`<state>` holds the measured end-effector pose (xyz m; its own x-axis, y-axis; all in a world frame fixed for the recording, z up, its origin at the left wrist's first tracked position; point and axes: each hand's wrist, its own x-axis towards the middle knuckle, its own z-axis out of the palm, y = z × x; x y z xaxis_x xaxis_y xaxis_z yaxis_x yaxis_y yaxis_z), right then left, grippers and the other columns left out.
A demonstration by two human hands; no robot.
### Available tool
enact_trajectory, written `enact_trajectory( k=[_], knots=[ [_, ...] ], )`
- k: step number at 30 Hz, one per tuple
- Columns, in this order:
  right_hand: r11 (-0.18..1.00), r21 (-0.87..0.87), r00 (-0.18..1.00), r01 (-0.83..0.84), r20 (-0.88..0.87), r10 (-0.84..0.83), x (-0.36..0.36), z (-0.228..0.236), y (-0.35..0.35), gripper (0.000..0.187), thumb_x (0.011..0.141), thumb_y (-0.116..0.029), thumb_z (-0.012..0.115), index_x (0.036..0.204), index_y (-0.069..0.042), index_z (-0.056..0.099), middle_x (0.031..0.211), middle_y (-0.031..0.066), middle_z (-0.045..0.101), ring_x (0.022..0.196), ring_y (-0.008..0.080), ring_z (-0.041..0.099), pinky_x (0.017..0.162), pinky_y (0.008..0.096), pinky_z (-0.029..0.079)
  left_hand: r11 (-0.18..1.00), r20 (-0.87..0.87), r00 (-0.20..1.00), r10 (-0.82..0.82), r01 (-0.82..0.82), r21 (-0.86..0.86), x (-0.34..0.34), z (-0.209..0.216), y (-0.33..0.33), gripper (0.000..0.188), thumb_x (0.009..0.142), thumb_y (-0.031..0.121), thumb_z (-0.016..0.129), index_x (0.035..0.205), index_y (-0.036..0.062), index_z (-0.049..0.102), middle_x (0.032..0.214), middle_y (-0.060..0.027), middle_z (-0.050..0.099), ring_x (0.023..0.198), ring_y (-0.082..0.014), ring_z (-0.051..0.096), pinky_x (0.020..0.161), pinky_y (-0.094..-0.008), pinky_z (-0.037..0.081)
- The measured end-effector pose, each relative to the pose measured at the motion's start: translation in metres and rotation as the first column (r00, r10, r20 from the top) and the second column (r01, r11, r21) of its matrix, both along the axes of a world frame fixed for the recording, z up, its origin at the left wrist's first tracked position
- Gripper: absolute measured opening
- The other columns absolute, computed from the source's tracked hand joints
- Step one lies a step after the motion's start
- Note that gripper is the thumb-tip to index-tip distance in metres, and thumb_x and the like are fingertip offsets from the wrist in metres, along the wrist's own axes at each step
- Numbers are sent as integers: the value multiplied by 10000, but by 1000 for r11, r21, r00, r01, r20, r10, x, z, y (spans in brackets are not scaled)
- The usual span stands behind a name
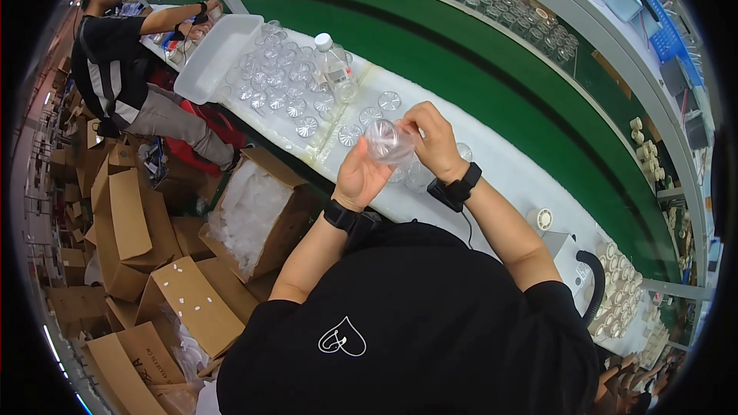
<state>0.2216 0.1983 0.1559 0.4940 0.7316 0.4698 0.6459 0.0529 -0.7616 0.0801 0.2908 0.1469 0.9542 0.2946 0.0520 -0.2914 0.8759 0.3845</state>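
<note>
Over the white worktable (530, 184) I hold a clear, rounded plastic container (388, 143) tilted between both hands. My left hand (361, 175) grips it from the left and below, its fingers partly hidden behind the see-through wall. At the opposite end, my right hand (436, 141) is closed at the container's edge, with its fingertips pinched together there. More clear ribbed-base containers (369, 116) stand close by on the table, some seen beneath my hands. A clear bottle with a white cap (336, 69) stands upright just beyond them.
Many similar containers (277, 69) cover the table's left, beside a translucent bin (223, 54). A green conveyor belt (477, 61) runs behind. Open cardboard boxes (192, 296) crowd the floor at left. A co-worker (115, 61) stands far left. White round parts (615, 284) lie right, past a machine (565, 257).
</note>
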Motion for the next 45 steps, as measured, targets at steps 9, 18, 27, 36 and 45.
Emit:
enact_trajectory(
  k=[9,18,27,36,45],
  knots=[
    [986,-74,949,-147,270,162,-2,25,-12,542,674,-163,721,1161,-64,504,1070,97,542,912,268,544,843,291,412,933,-54,985,163,-136,333,2,-1,15,422,900,259,560,1232,22,451,1151,-101,556,1053,-178,539,945,-334,410],
    [967,-33,869,-253,-448,212,7,-19,-11,596,756,-287,730,1204,-57,412,1127,62,524,1003,166,523,892,313,422,375,-192,803,565,-43,926,11,-18,7,233,921,118,525,1106,-22,499,881,-55,646,848,-83,568,752,-219,457],
    [897,84,297,-434,-927,230,28,-22,-10,468,872,-298,608,1208,-44,405,1116,59,523,1028,127,520,911,291,424,936,-277,916,292,-214,278,31,-7,8,167,927,86,504,1069,10,463,834,-63,635,779,-81,569,705,-200,441],
    [848,26,204,-529,-967,156,22,-16,-3,510,886,-380,562,1254,-61,410,1172,48,510,1062,149,529,899,351,468,532,-174,729,662,-294,794,39,-41,9,166,944,185,482,987,24,473,774,-55,631,706,-116,604,629,-260,466],
    [939,92,102,-331,-986,133,44,-44,9,468,876,-412,566,1186,-75,465,1127,32,532,943,169,588,746,304,531,-68,96,484,870,-74,995,45,-61,36,225,880,200,585,794,8,507,576,-67,515,453,-120,426,436,-299,342]
  ],
)
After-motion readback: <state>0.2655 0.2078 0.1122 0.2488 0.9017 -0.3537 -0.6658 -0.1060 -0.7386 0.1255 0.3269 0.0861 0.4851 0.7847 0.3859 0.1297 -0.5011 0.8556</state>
